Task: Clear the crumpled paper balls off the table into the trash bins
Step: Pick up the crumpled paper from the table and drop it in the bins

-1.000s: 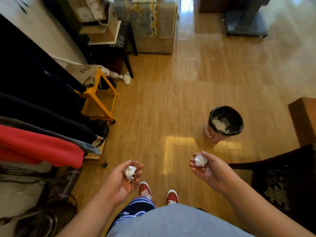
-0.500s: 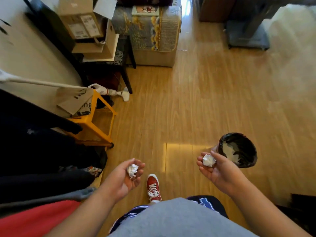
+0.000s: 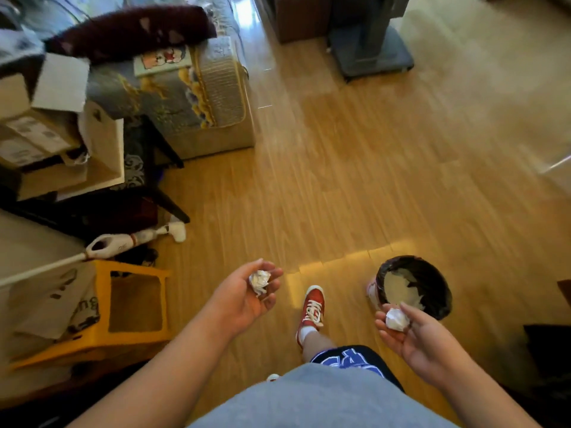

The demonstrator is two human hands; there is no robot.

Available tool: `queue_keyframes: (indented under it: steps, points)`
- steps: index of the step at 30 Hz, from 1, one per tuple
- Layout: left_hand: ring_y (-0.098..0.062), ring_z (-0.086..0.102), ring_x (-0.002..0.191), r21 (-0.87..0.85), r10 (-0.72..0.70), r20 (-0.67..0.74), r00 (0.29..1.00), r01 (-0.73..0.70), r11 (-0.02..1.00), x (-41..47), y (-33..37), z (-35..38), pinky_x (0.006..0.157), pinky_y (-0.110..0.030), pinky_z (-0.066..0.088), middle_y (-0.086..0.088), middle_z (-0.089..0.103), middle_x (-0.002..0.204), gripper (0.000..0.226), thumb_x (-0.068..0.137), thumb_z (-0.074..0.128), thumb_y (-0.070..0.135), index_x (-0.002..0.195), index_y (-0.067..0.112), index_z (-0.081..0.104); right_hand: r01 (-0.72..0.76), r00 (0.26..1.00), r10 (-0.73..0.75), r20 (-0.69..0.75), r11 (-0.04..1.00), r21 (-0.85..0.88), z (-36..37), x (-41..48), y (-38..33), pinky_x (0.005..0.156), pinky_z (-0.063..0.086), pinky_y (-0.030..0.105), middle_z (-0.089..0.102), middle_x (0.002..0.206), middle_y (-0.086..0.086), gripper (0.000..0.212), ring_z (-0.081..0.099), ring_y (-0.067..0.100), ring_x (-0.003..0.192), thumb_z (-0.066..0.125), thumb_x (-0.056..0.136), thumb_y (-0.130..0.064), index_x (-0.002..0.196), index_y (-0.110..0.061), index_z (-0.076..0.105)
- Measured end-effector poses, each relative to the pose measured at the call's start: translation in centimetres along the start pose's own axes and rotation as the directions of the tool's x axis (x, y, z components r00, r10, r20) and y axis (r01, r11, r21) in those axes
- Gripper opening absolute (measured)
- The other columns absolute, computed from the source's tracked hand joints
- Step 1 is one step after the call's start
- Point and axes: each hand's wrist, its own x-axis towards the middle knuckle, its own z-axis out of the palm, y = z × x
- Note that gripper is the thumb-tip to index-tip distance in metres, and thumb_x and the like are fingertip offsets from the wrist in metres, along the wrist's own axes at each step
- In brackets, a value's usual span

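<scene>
While the left hand [image 3: 247, 299] cups one paper ball [image 3: 260, 281] in curled fingers, the right hand [image 3: 415, 338] holds another ball [image 3: 396, 319] at the near rim of the bin [image 3: 432, 279]. A red shoe [image 3: 312, 307] stands between them on the floor [image 3: 355, 186]; a yellow stool [image 3: 105, 304] sits left.

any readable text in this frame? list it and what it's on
"ng" (partial, rest hidden): flat cardboard leaning on the yellow stool.
Blue-and-white lettering on the shorts: cut off, not readable.
Shipping labels on the cardboard boxes: too blurred to read.
Cartoon picture on the quilted bag: no legible words.
Paper balls, bin: no text seen.
</scene>
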Motion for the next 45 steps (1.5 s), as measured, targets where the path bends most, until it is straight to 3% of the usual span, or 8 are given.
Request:
queue_keyframes:
  steps: [6, 16, 20, 24, 28, 30, 38, 45]
  points:
    - [-0.015, 0.065, 0.063, 0.036, -0.022, -0.048, 0.999, 0.024, 0.999, 6.4, 6.3, 6.1, 0.05, -0.024, 0.05, -0.009, 0.074, 0.085, 0.02, 0.093, 0.052, 0.025, 0.084, 0.012, 0.064, 0.004, 1.0, -0.004, -0.002, 0.998, 0.062, 2.3, 5.3, -10.2, 0.055, 0.061, 0.03, 0.068, 0.095, 0.02, 0.033, 0.07, 0.026, 0.071, 0.05, 0.097, -0.026, 0.113, 0.0, 0.062]
    - [-0.017, 0.066, 0.062, 0.055, -0.069, -0.127, 0.989, 0.077, 0.996, 14.1, 14.7, 11.9, 0.051, -0.025, 0.05, -0.011, 0.075, 0.086, 0.017, 0.09, 0.056, 0.024, 0.088, 0.01, 0.065, 0.052, 0.994, -0.065, 0.086, 0.989, 0.139, 10.0, 12.5, -26.1, 0.051, 0.06, 0.029, 0.073, 0.071, 0.014, 0.026, 0.072, 0.021, 0.059, 0.049, 0.097, -0.025, 0.096, -0.002, 0.062]
    - [-0.017, 0.066, 0.059, 0.089, -0.097, -0.118, 0.988, 0.108, 0.99, 19.5, 19.2, 15.5, 0.049, -0.024, 0.05, -0.011, 0.075, 0.084, 0.016, 0.09, 0.056, 0.023, 0.086, 0.01, 0.064, 0.087, 0.992, -0.1, 0.073, 0.983, 0.163, 12.4, 15.5, -31.6, 0.049, 0.059, 0.028, 0.071, 0.072, 0.014, 0.026, 0.07, 0.021, 0.057, 0.048, 0.097, -0.025, 0.093, -0.004, 0.062]
    - [-0.015, 0.064, 0.054, 0.157, -0.133, -0.062, 0.989, 0.141, 0.978, 25.7, 24.5, 21.2, 0.046, -0.022, 0.048, -0.009, 0.073, 0.078, 0.015, 0.09, 0.054, 0.022, 0.083, 0.011, 0.062, 0.113, 0.993, -0.117, 0.003, 0.967, 0.228, 13.1, 18.0, -36.9, 0.048, 0.059, 0.028, 0.07, 0.075, 0.015, 0.026, 0.07, 0.021, 0.058, 0.048, 0.097, -0.024, 0.094, -0.003, 0.063]
    - [-0.016, 0.064, 0.06, 0.323, -0.201, 0.016, 0.979, 0.185, 0.928, 31.0, 29.0, 28.7, 0.051, -0.024, 0.046, -0.008, 0.074, 0.081, 0.01, 0.078, 0.062, 0.022, 0.079, 0.013, 0.065, 0.167, 0.986, -0.142, -0.092, 0.915, 0.367, 11.1, 18.7, -41.0, 0.049, 0.059, 0.029, 0.072, 0.072, 0.015, 0.027, 0.07, 0.022, 0.057, 0.047, 0.097, -0.023, 0.094, -0.001, 0.063]
    - [-0.015, 0.064, 0.06, 0.417, -0.242, 0.032, 0.97, 0.207, 0.885, 33.4, 30.3, 33.2, 0.05, -0.022, 0.046, -0.007, 0.074, 0.08, 0.011, 0.083, 0.059, 0.022, 0.08, 0.013, 0.064, 0.21, 0.975, -0.153, -0.163, 0.875, 0.437, 9.5, 18.4, -42.5, 0.048, 0.059, 0.028, 0.072, 0.069, 0.015, 0.028, 0.07, 0.021, 0.055, 0.047, 0.097, -0.023, 0.092, -0.001, 0.063]
    - [-0.013, 0.064, 0.057, 0.733, -0.444, 0.146, 0.884, 0.205, 0.649, 39.9, 26.3, 53.4, 0.046, -0.021, 0.047, -0.005, 0.072, 0.08, 0.016, 0.09, 0.054, 0.021, 0.078, 0.016, 0.063, 0.354, 0.912, -0.064, -0.404, 0.619, 0.701, 0.8, 15.9, -42.2, 0.048, 0.059, 0.029, 0.072, 0.078, 0.018, 0.028, 0.069, 0.024, 0.064, 0.049, 0.096, -0.023, 0.096, 0.0, 0.065]
    - [-0.01, 0.064, 0.055, 0.846, -0.586, 0.197, 0.786, 0.166, 0.506, 42.4, 18.4, 68.9, 0.046, -0.019, 0.048, -0.003, 0.066, 0.087, 0.023, 0.094, 0.048, 0.024, 0.075, 0.018, 0.06, 0.415, 0.865, 0.052, -0.499, 0.486, 0.769, -6.8, 16.0, -43.8, 0.068, 0.055, 0.036, 0.068, 0.09, 0.019, 0.03, 0.063, 0.028, 0.083, 0.048, 0.098, -0.026, 0.103, -0.001, 0.063]
